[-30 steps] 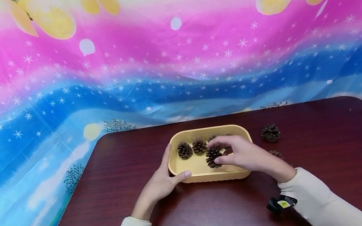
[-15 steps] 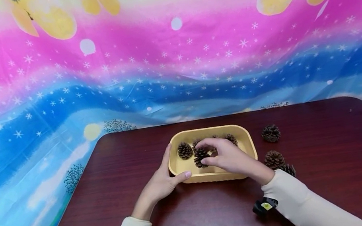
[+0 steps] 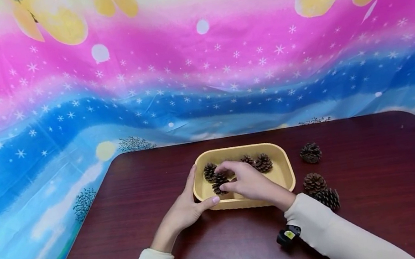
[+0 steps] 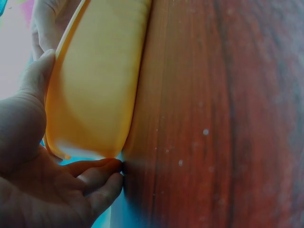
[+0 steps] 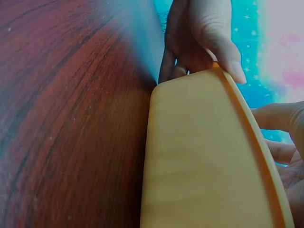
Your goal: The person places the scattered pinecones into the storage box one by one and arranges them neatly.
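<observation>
In the head view, a yellow plastic box (image 3: 278, 177) stands on the table. My left hand (image 3: 183, 208) grips its left end, the thumb (image 4: 40, 71) on the rim and the fingers round the outer side. Inside the box's left half, my right hand (image 3: 252, 182) pinches a pine cone (image 3: 219, 185) between thumb and fingers. Behind it and to the left sits another pine cone (image 3: 209, 171). Towards the right lie a further pine cone (image 3: 264, 163) and one partly hidden by the hand. The wrist views show the box's outer wall (image 5: 199, 152), which hides its contents.
Right of the box, a loose pine cone (image 3: 310, 153) lies towards the back of the dark red table (image 3: 386, 172). Two more pine cones (image 3: 314, 182) lie close together nearer the right sleeve. A patterned cloth (image 3: 199, 80) hangs behind the table.
My right hand has moved left inside the box, carrying the pine cone with it. Pine cones right of the box and in its right half have come into view. The left hand stays put.
</observation>
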`<state>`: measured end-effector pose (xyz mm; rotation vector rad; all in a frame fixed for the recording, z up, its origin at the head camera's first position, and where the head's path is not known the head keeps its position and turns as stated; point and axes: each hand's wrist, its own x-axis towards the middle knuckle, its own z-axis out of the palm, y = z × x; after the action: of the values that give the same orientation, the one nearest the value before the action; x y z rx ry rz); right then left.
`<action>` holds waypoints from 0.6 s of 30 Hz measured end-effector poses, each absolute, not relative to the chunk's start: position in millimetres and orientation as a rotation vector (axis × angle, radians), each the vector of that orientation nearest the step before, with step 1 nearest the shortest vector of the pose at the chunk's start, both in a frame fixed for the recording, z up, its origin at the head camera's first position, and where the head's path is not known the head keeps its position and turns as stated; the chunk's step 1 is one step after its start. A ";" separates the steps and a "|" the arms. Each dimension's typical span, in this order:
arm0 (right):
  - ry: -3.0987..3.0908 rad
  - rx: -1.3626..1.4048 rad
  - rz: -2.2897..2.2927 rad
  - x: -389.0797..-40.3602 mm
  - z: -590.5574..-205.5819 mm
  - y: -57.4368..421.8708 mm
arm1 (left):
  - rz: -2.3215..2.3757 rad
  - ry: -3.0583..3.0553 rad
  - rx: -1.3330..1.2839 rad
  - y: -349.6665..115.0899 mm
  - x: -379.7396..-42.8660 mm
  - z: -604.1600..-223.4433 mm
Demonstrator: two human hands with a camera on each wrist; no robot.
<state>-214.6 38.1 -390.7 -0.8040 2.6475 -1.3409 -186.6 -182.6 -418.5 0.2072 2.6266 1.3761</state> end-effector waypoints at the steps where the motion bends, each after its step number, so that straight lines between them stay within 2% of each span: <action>1: 2.646 -0.803 -1.340 -215.2 -391.0 36.8 | 1.378 2.625 0.206 -182.7 -186.6 -418.4; 18: 2.635 -0.798 -1.242 -223.5 -395.2 23.1 | 1.371 2.631 0.210 -182.9 -185.9 -418.9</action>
<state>-223.5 23.1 -395.2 -0.7976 2.6349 -1.2424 -185.9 -182.9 -418.9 0.2097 2.6314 1.3710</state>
